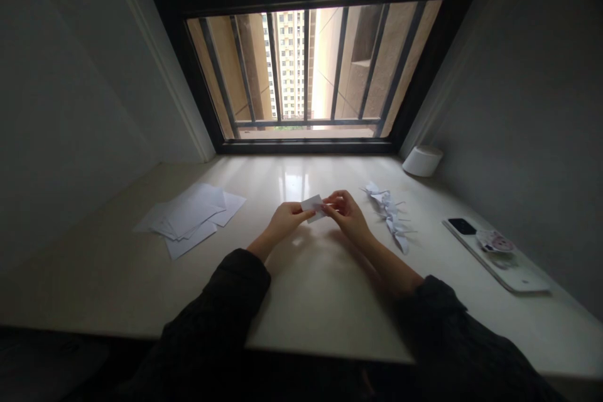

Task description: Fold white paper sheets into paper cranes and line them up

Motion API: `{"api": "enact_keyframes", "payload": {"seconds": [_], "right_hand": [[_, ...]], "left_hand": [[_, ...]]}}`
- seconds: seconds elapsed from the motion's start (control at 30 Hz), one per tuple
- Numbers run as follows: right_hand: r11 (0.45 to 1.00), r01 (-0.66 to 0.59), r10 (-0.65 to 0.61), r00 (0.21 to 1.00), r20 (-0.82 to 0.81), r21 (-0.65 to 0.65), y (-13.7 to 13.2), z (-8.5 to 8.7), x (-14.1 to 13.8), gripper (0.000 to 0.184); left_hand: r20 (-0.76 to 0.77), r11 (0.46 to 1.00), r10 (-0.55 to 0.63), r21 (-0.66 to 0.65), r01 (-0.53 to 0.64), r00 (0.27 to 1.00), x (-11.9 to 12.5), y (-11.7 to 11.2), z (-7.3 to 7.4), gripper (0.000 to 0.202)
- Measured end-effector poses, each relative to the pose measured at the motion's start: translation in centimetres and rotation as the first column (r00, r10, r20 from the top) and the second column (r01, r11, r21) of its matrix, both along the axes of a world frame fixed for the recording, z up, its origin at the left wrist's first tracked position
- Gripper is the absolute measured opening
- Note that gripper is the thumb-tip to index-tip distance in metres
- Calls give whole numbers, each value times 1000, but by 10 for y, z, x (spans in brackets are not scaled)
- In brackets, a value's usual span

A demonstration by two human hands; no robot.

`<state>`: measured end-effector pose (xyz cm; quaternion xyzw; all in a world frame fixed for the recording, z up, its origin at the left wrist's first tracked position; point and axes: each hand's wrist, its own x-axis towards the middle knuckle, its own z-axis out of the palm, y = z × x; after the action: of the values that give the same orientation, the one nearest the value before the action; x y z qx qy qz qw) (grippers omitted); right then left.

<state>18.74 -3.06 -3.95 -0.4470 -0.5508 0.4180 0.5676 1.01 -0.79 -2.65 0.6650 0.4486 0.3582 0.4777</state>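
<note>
Over the pale sill (pixel 325 308), my left hand (pixel 288 216) and right hand (pixel 345 210) pinch a small paper piece (pixel 311 201) between thumbs and fingers. It looks only partly folded. To its right, a row of folded paper figures (pixel 387 206) seems finished; to its left, loose sheets (pixel 191 213) lie flat, apparently unworked.

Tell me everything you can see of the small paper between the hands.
The small paper is pale white, flat-looking and straight-edged, with its visible top edge slanting up toward the right. The left grip pinches its left side, with the thumb across the near face; the right grip touches its right side. It appears to be held above the pale counter. Fingers hide part of its outline, and any creases are too small to make out.
</note>
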Motion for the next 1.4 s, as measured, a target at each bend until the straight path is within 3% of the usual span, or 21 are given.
{"api": "enact_keyframes", "payload": {"seconds": [0.1,0.17,0.37,0.6,0.73,0.87,1.1,1.27,1.4], "right_hand": [[999,-29,29,1000,-3,30,1,-1,1,33],[999,-29,29,999,16,24,0,-1,2,29],[996,-88,88,996,19,23,-2,4,1,33],[992,-102,100,995,28,80,-4,8,2,35],[993,-115,115,993,-8,35,-3,5,1,38],[991,-128,127,992,-19,-45,-4,4,0,46],[995,-80,74,992,-100,-56,-3,7,3,46],[995,-66,49,976,-211,-76,2,3,6,44],[989,-112,86,969,-232,-100,3,1,7,43]], "left_hand": [[-102,995,-86,42,91,991,-2,-1,0,39],[-84,994,-95,52,99,992,-2,-1,2,38],[98,993,117,-11,-116,988,-2,3,6,37],[166,985,142,-121,-123,976,-2,0,8,36],[166,983,147,-131,-126,975,-1,0,8,35],[146,989,129,-86,-117,981,0,0,6,36],[153,996,87,-26,-84,984,0,-1,9,41],[247,992,-10,121,-21,969,-4,-3,14,61],[150,968,-63,250,23,987,-5,-4,16,36]]}}
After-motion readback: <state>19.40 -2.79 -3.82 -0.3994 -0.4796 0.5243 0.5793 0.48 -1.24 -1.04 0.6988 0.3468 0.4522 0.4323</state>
